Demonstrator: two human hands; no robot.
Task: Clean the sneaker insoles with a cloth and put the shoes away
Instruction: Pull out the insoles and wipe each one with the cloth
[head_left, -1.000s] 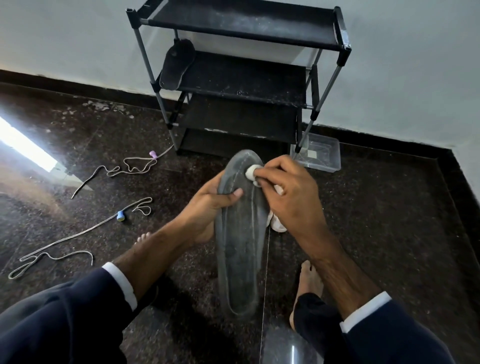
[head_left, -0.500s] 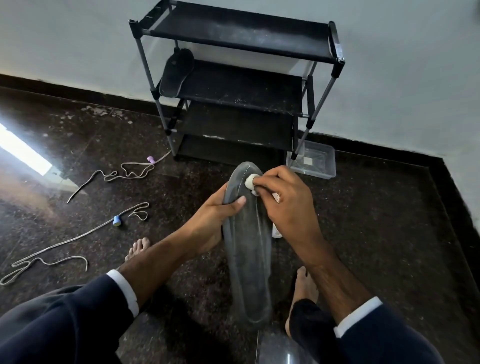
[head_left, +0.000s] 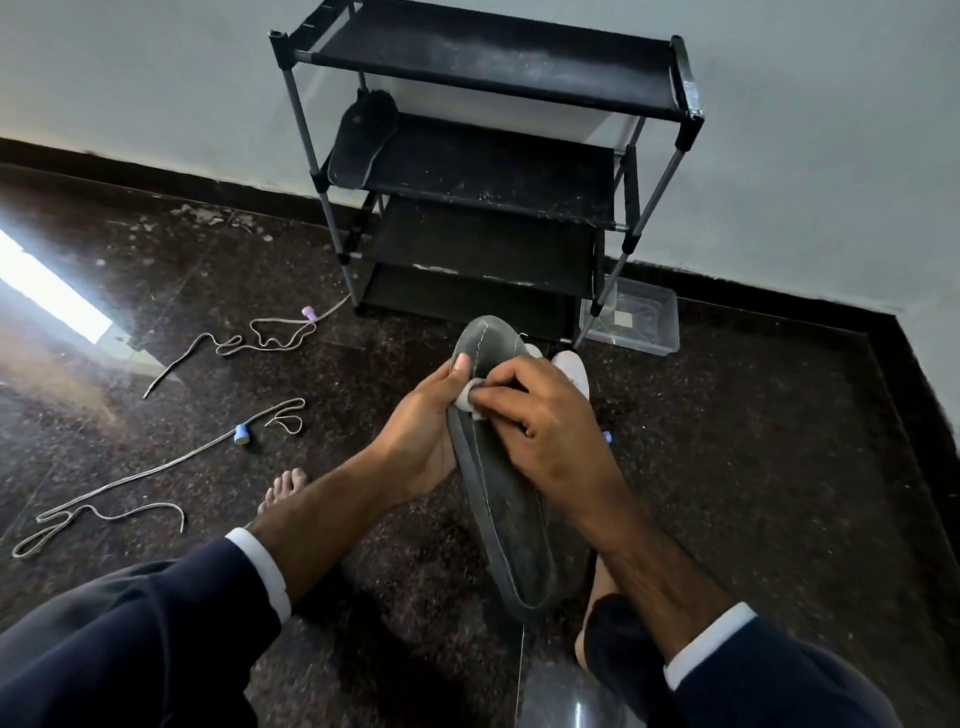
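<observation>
A long grey insole (head_left: 511, 512) with pale stitching stands almost upright in front of me. My left hand (head_left: 423, 441) grips its left edge, thumb laid across the upper part. My right hand (head_left: 540, 415) presses a small white cloth (head_left: 470, 400) against the insole just below the thumb. A second dark insole (head_left: 362, 139) leans on the left side of the black shoe rack (head_left: 483, 171). Behind my right hand the white toe of a sneaker (head_left: 571, 371) shows on the floor, the rest hidden.
Two loose grey laces (head_left: 265, 335) (head_left: 156, 470) with small coloured pieces lie on the dark stone floor at left. A clear plastic tub (head_left: 636, 322) sits by the rack's right leg. My bare feet (head_left: 283, 491) rest on the floor; a wall stands behind the rack.
My right hand has slid the cloth down the insole from its top end toward my left thumb. The insole now tilts slightly, and a white sneaker toe has come into sight behind it.
</observation>
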